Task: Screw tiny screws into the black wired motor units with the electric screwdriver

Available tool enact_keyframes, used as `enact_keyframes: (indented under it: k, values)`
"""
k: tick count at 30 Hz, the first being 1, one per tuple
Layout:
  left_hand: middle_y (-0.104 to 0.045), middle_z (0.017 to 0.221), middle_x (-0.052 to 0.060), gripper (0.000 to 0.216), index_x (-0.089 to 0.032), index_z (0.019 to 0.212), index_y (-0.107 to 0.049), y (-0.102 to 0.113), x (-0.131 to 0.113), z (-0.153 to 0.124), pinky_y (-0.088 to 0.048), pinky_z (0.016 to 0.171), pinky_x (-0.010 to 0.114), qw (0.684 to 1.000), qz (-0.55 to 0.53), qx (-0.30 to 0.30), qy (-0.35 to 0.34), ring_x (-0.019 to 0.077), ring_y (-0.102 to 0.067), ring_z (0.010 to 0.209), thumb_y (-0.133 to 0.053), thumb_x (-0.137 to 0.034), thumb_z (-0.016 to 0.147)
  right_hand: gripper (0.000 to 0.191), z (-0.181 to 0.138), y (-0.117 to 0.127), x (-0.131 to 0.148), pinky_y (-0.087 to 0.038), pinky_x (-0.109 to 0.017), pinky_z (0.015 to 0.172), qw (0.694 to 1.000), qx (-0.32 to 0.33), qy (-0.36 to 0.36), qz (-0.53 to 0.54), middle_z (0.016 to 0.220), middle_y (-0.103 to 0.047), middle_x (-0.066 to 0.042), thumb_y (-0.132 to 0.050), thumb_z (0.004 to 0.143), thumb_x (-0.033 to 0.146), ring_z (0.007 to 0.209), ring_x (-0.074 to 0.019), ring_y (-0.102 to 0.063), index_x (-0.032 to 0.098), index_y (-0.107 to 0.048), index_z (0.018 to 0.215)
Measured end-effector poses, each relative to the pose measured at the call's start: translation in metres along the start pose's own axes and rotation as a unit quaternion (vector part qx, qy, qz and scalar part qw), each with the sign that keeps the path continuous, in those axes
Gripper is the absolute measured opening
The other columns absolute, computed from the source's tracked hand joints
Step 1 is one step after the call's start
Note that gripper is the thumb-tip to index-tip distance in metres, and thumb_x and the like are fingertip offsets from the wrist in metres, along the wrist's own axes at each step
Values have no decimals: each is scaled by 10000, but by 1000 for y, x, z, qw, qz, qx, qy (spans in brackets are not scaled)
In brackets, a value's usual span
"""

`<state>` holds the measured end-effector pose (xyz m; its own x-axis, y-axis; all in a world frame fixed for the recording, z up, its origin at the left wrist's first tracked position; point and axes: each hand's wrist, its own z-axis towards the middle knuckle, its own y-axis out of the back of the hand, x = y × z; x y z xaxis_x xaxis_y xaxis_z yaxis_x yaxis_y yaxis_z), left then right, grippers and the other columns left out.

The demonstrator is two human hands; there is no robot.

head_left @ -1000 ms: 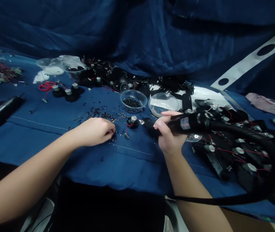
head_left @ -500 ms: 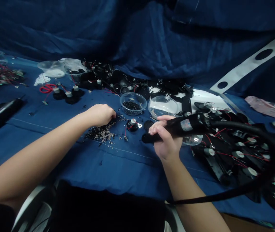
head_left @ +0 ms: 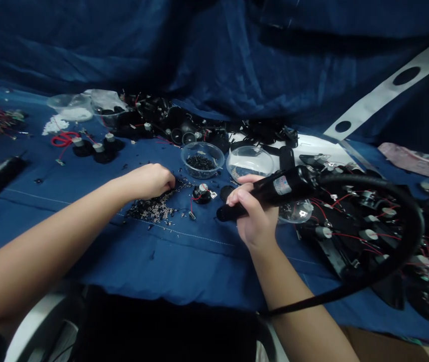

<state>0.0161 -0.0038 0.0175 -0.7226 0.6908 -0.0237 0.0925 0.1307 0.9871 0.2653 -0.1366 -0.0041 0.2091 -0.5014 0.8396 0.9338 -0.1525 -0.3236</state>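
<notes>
Dark blue cloth (head_left: 233,60) hangs in folds behind a counter (head_left: 86,246) spread with the same fabric. The right hand (head_left: 255,218) is closed firmly around a black electric screwdriver (head_left: 278,187), whose labelled barrel slopes down toward the left. Its thick black cable (head_left: 399,236) loops away over the right side of the counter. The narrow end of the tool points at the counter near a small black motor unit (head_left: 201,193) with a silver cap and red wires, and does not clearly touch it.

The left hand (head_left: 148,182) is curled, fingers down, at the far edge of a heap of tiny screws (head_left: 154,208). Whether it is pinching anything is hidden behind the fingers. Those screws now lie in a denser heap than the thin scatter of a moment ago.

Taking the clear bowl of black screws (head_left: 201,161) as the landmark, the heap and the motor unit lie just in front of it. A second clear bowl (head_left: 249,163) stands just to its right, and a mass of black parts (head_left: 169,120) lies behind it. Three capped units (head_left: 103,151) sit to its left, while many wired units (head_left: 350,236) crowd the counter well to its right.
</notes>
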Motion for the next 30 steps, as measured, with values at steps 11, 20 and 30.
enact_keyframes:
  k: [11, 20, 30]
  values:
    - [-793, 966, 49, 219, -217, 963, -783, 5, 3, -9, -552, 813, 309, 996, -71, -59, -13, 196, -724, 846, -573, -244, 906, 223, 3, -4, 3, -541, -332, 648, 1000, -22, -6, 22, 629, -644, 65, -801, 806, 311, 593, -138, -623, 238, -729, 1003]
    - [-823, 1140, 63, 217, -213, 956, -721, -10, -55, -14, -595, 970, 353, 934, -344, -74, -64, 233, -778, 1068, -599, -393, 958, 190, 5, -7, 4, -532, -298, 607, 991, -88, 59, 83, 596, -647, 65, -799, 800, 276, 552, -123, -613, 224, -732, 971]
    - [-783, 869, 12, 201, -204, 900, -699, -20, -59, -26, -560, 774, 314, 920, -367, -135, -11, 183, -738, 793, -609, -377, 947, 178, 10, -7, -1, -538, -320, 621, 981, -135, 130, 50, 595, -623, 82, -777, 840, 312, 550, -126, -609, 246, -695, 983]
